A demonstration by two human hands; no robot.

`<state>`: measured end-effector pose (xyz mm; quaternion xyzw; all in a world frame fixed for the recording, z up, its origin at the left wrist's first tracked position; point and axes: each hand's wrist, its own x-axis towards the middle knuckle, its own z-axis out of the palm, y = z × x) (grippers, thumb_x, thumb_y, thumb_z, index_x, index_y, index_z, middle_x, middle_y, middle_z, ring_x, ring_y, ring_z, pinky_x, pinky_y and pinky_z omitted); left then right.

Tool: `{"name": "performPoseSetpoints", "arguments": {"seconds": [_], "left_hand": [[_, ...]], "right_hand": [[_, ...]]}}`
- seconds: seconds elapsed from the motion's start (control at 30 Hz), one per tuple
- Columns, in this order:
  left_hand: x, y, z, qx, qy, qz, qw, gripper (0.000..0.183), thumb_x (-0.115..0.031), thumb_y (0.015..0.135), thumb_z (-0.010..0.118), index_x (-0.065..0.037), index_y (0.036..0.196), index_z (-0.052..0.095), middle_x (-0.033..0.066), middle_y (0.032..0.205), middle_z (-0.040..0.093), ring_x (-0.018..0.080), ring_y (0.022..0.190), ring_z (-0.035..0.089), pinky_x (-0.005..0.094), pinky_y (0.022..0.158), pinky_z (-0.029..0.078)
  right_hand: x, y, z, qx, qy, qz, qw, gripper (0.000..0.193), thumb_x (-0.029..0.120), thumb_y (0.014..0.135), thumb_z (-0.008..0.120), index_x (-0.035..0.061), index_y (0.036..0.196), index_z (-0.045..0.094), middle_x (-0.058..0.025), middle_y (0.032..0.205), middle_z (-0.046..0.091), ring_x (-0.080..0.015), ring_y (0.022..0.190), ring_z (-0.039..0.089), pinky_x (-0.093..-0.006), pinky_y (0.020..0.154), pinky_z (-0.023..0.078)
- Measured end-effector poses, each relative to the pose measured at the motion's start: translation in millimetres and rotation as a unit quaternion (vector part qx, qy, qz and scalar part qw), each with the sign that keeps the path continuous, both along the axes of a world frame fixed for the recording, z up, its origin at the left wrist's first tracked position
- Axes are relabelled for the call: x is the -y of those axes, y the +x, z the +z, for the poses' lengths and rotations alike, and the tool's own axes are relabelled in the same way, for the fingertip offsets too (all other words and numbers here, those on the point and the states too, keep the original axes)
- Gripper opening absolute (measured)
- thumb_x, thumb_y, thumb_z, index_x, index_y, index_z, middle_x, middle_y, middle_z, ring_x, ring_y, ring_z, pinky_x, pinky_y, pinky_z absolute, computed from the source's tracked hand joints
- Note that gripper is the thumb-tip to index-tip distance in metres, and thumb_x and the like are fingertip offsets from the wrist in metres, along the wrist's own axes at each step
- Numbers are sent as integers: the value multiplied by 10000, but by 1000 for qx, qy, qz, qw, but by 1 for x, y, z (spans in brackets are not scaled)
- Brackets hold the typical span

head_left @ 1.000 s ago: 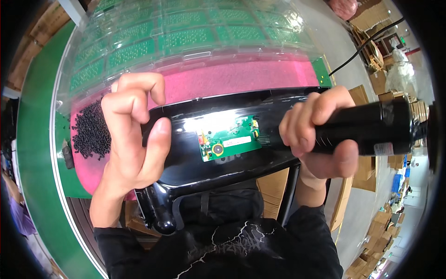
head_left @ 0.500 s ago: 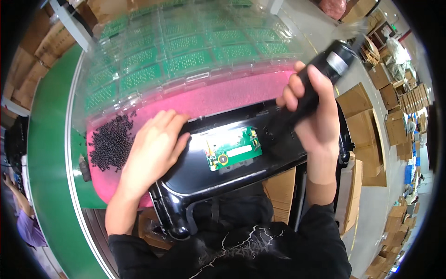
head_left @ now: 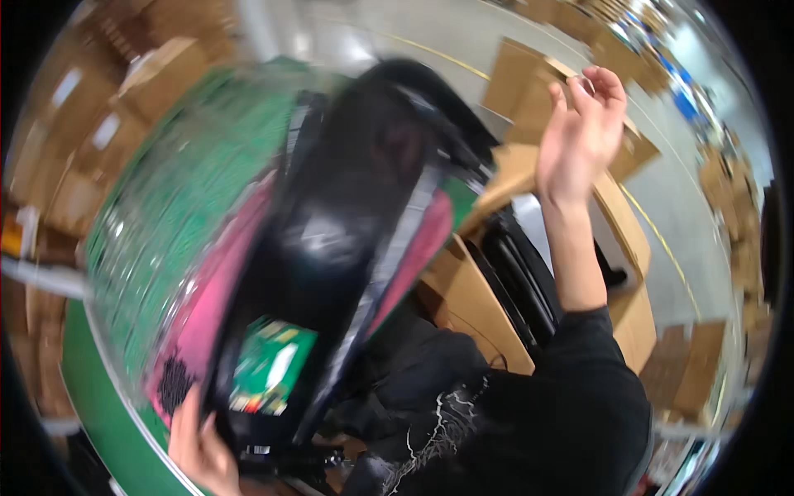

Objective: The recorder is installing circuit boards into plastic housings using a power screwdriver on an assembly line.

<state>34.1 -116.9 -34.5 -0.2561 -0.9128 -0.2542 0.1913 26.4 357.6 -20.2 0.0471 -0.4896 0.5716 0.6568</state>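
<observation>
A long, glossy black plastic housing stretches at a slant across the middle, smeared by motion. Inside its near end lies a green circuit board with small parts along its edges. My left hand grips the housing's near left end, fingers along its edge and partly cut off by the frame. Raised at the right, my right hand holds nothing, its fingers loosely bent and apart. That arm passes over an open cardboard box.
The cardboard box at my right contains black plastic parts. A pink mat on the green table bears a heap of small black screws. Clear plastic trays with green boards cover the far left. More cartons stand behind.
The housing has swung from lying crosswise to a steep slant. My right hand has let go of the black power screwdriver, now out of view, and my left hand has moved down and left.
</observation>
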Motion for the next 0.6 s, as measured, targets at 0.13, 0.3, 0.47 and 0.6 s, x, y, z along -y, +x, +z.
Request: {"name": "performPoseSetpoints", "arguments": {"seconds": [0.13,0.3,0.47,0.6], "left_hand": [[71,36,-19,-216,155,197,944,236,-100,929,665,114,1026,644,133,854,677,221,753,605,345,719,506],[209,65,-45,-188,178,278,925,258,-135,941,622,51,1119,614,146,992,646,254,930,584,371,816,490],[195,71,-22,-143,449,210,857,357,-181,898,628,9,1199,594,160,1116,617,287,1082,546,390,888,470],[180,77,-1,-81,644,138,748,446,-217,864,632,-25,1263,578,171,1216,593,312,1204,516,405,946,454]], "right_hand": [[-119,40,-100,212,-21,-309,927,373,-13,812,615,20,1141,444,-67,1034,464,-151,917,477,-303,842,442],[-179,115,-325,499,-28,-399,769,479,55,767,634,-11,1192,422,-183,1054,493,-287,1025,508,-392,933,428],[-89,169,-402,775,-108,-337,523,551,179,774,648,15,1256,437,-224,1230,465,-394,1178,465,-490,1007,393],[-70,216,-408,890,-40,-198,410,491,318,817,693,32,1189,547,-174,1194,573,-361,1157,540,-465,936,464]]}}
